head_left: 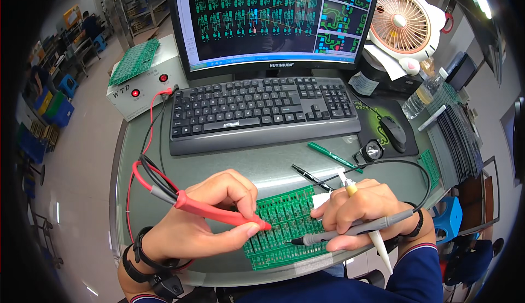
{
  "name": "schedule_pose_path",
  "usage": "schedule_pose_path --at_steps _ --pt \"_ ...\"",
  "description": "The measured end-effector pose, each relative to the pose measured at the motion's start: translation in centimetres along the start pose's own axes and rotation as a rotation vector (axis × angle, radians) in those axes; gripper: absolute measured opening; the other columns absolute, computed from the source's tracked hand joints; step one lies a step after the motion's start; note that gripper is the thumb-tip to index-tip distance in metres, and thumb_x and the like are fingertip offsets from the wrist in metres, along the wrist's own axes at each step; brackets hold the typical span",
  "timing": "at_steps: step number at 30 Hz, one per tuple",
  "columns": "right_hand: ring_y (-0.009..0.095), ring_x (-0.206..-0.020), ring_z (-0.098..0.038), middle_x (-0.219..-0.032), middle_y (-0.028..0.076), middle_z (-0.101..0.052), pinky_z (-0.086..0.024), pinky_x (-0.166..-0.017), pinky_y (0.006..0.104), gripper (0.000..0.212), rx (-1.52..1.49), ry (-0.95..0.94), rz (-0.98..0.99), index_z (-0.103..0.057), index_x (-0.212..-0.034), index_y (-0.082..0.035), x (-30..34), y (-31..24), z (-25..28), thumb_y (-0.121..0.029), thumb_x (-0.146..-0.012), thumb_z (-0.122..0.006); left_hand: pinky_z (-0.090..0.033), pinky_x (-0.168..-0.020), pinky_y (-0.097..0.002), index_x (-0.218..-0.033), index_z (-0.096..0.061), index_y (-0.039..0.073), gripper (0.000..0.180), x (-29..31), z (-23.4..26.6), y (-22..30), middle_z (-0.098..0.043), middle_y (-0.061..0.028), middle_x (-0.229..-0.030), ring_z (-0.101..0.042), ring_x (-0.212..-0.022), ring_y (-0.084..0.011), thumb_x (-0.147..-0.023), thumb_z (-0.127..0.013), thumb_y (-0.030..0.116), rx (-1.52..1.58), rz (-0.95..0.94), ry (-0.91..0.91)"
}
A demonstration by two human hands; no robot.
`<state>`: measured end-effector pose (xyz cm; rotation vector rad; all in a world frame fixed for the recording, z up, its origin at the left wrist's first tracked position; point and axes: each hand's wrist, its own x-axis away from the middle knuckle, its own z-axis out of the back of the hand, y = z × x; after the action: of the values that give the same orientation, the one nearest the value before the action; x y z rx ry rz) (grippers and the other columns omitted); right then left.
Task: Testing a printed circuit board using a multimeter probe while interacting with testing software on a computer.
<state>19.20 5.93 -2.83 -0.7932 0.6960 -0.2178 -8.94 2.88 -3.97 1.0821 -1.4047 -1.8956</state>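
Observation:
A green circuit board panel, filled with rows of small repeated circuits, lies near the table's front edge. Over its left part, my left hand pinches a red test probe, its tip at the panel's middle rows. My right hand grips a grey test probe whose dark tip is over the panel, right of the red tip. A slim pale tool with a yellowish band is also tucked in this hand. Whether either tip touches the board, I cannot tell. Beside my right fingers, a white piece lies partly hidden.
Beyond the panel lie a black pen, a green pen and a small flashlight. A keyboard fronts the monitor. A grey box stands left; mouse, fan and bottle right.

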Motion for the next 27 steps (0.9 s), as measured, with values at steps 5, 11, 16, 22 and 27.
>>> schedule_pose_path --at_steps 5,11,16,22,27 --pt "0.020 -0.064 -0.062 -0.076 0.003 -0.062 -0.048 -0.054 0.0297 0.030 -0.001 0.003 0.010 -0.053 -0.082 -0.008 -0.1 0.0 0.0 -0.013 -0.076 -0.082 -0.050 -0.070 -0.0253 -0.090 -0.052 0.006 0.022 -0.1 0.1 0.1 -0.052 -0.0083 -0.097 -0.059 -0.080 -0.0109 -0.080 -0.070 -0.001 -0.046 -0.020 -0.010" --pt "0.021 -0.066 -0.063 -0.075 0.004 -0.062 -0.049 -0.055 0.0304 0.031 -0.002 -0.005 -0.007 -0.052 -0.083 -0.009 -0.3 -0.5 0.1 -0.012 -0.076 -0.082 -0.047 -0.074 -0.0272 -0.090 -0.054 0.004 0.020 0.0 -0.4 0.5 -0.057 -0.0056 -0.091 -0.058 -0.084 -0.0127 -0.079 -0.070 -0.002 0.003 0.031 0.048" --pt "0.021 -0.067 -0.067 -0.071 0.008 -0.065 -0.059 -0.080 0.0417 0.028 0.002 -0.045 -0.054 -0.053 -0.084 -0.007 -0.6 -1.0 0.3 -0.009 -0.078 -0.080 -0.047 -0.075 -0.0274 -0.090 -0.056 0.004 0.019 0.0 -0.5 0.5 -0.058 -0.0054 -0.091 -0.058 -0.085 -0.0136 -0.080 -0.070 0.000 0.003 0.029 0.051" --pt "0.021 -0.066 -0.064 -0.076 0.004 -0.062 -0.049 -0.055 0.0307 0.030 0.010 -0.011 0.019 -0.052 -0.083 -0.009 -0.2 -0.3 0.1 -0.013 -0.077 -0.081 -0.047 -0.078 -0.0289 -0.089 -0.057 0.005 0.017 0.0 -0.5 0.8 -0.059 -0.0050 -0.091 -0.058 -0.087 -0.0153 -0.079 -0.072 0.002 -0.051 0.023 0.044" --pt "0.021 -0.066 -0.064 -0.076 0.004 -0.062 -0.049 -0.054 0.0304 0.029 0.014 -0.027 0.006 -0.053 -0.083 -0.008 -0.3 -0.6 0.1 -0.013 -0.077 -0.081 -0.047 -0.076 -0.0281 -0.088 -0.057 0.005 0.018 0.2 -0.7 1.0 -0.059 -0.0055 -0.090 -0.059 -0.085 -0.0146 -0.079 -0.072 0.002 -0.057 0.015 0.054"
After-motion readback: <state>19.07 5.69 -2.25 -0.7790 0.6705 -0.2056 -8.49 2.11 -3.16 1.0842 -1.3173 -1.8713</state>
